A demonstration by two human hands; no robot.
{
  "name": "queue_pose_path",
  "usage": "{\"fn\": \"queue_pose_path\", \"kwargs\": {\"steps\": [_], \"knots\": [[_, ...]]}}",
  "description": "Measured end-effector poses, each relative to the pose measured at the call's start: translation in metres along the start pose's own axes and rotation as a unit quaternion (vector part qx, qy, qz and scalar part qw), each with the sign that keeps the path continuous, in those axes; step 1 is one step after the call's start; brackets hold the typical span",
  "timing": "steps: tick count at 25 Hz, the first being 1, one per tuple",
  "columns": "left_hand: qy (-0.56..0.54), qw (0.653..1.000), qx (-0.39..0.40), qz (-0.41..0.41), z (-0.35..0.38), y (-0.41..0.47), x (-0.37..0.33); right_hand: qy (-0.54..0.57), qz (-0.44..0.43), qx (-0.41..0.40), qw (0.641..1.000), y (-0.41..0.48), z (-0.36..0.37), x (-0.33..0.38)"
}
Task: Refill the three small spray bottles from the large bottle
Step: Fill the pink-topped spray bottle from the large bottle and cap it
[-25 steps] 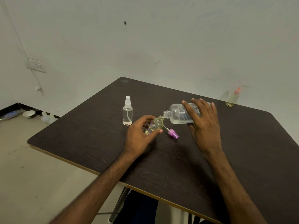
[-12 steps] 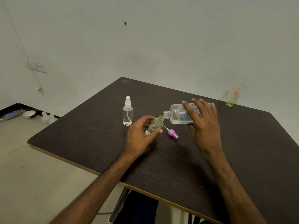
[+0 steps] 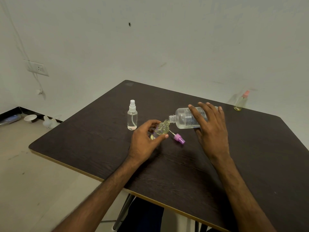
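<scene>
My right hand (image 3: 211, 129) grips the large clear bottle (image 3: 184, 118), tipped on its side with its open mouth at the neck of a small uncapped spray bottle (image 3: 161, 129). My left hand (image 3: 143, 139) holds that small bottle tilted above the table; yellowish liquid shows inside it. Its purple spray cap (image 3: 179, 138) lies on the dark table (image 3: 167, 164) just right of my left hand. A white-capped small spray bottle (image 3: 132, 116) stands upright to the left. A pink-capped small spray bottle (image 3: 241, 102) holding yellow liquid stands at the table's far right edge by the wall.
The white wall runs close behind the table, with a wall socket (image 3: 38, 68) at the left. On the floor at the left lie a white bowl (image 3: 30, 118) and some small white objects (image 3: 50, 122). The table's near edge is just before my forearms.
</scene>
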State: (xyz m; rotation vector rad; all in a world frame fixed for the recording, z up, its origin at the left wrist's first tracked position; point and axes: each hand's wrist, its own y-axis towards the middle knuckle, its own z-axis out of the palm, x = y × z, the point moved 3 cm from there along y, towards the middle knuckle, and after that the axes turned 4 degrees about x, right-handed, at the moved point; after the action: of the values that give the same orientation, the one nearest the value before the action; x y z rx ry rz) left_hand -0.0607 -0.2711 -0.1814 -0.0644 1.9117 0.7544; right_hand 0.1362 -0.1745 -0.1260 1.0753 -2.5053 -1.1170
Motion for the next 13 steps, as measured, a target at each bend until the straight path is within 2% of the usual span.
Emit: {"fn": "queue_pose_path", "kwargs": {"steps": [13], "knots": [[0.004, 1.000, 0.003, 0.005, -0.0001, 0.0001, -0.0003, 0.000, 0.003, -0.001, 1.000, -0.0003, -0.0012, 0.0007]]}}
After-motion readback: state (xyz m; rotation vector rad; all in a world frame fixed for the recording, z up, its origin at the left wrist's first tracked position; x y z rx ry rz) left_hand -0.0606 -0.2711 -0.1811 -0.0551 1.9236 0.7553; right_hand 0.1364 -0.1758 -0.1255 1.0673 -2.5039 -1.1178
